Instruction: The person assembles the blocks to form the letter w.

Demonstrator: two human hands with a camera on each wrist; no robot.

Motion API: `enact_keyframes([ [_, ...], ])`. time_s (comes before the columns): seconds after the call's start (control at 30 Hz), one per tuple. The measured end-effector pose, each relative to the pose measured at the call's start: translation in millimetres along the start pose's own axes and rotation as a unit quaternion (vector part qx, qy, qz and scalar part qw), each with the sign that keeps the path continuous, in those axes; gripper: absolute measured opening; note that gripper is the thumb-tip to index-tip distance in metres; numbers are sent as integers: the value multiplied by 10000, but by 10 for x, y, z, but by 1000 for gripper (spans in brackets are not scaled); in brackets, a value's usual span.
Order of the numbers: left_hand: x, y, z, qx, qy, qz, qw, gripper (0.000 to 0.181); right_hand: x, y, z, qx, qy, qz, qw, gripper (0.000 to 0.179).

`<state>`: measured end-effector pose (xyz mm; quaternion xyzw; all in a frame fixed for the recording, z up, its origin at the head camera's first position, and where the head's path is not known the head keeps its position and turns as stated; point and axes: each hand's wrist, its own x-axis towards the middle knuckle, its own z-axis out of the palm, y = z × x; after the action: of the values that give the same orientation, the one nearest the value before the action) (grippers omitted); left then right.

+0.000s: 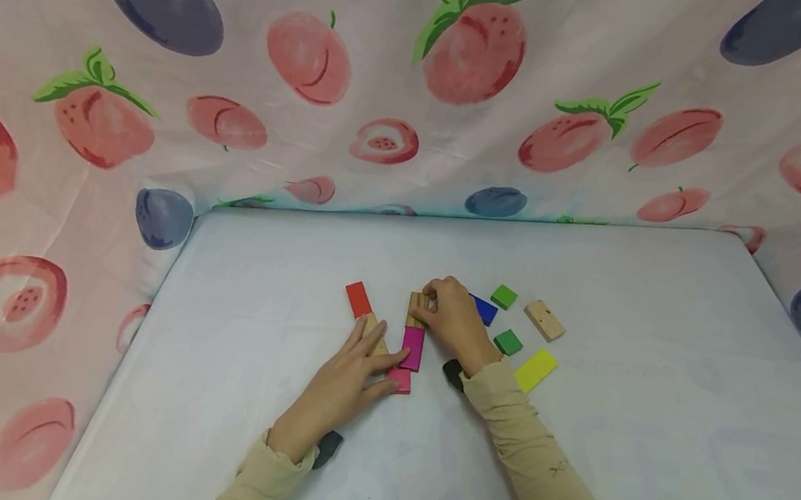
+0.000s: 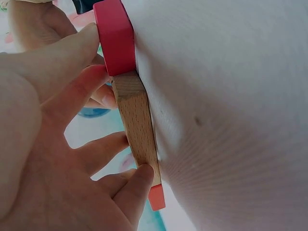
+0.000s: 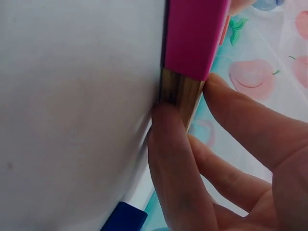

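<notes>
— Pink cloth printed with peaches and plums [image 1: 382,63] walls the back of a white tabletop [image 1: 640,466]. Where are the hands?

— Both near the middle. The right hand [image 1: 457,317] pinches a striped brown wooden block [image 1: 416,300] between thumb and fingers.

— And the left?

— The left hand [image 1: 340,381] is spread wide, fingers against a plain tan wooden block [image 2: 137,122], thumb at a reddish-pink rectangular block [image 1: 401,380].

— How do those pieces lie?

— End to end: a flat magenta block [image 1: 412,349] touches the striped one, its near end by the reddish-pink block. The tan one slants off leftward to an orange-red rectangular block [image 1: 358,300].

— Anything to the right?

— Yes: a dark blue block [image 1: 485,310] just beside the right hand, two small green blocks [image 1: 504,296], a pale knotted wooden block [image 1: 544,319] and a flat yellow block [image 1: 537,370].
</notes>
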<state>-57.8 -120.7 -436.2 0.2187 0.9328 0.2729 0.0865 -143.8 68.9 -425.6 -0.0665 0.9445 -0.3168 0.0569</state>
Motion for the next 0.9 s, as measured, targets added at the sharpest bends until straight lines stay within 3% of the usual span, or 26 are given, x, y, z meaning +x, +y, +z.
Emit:
enact_keyframes([
  [0.5, 1, 13, -1, 13, -12, -21, 10000, 47, -25, 19, -27, -69, -18, -197, 9998, 41],
  [0.9, -6, 4, 5, 79, 14, 26, 10000, 47, -107, 16, -165, -93, 52, -508, 9987, 42],
])
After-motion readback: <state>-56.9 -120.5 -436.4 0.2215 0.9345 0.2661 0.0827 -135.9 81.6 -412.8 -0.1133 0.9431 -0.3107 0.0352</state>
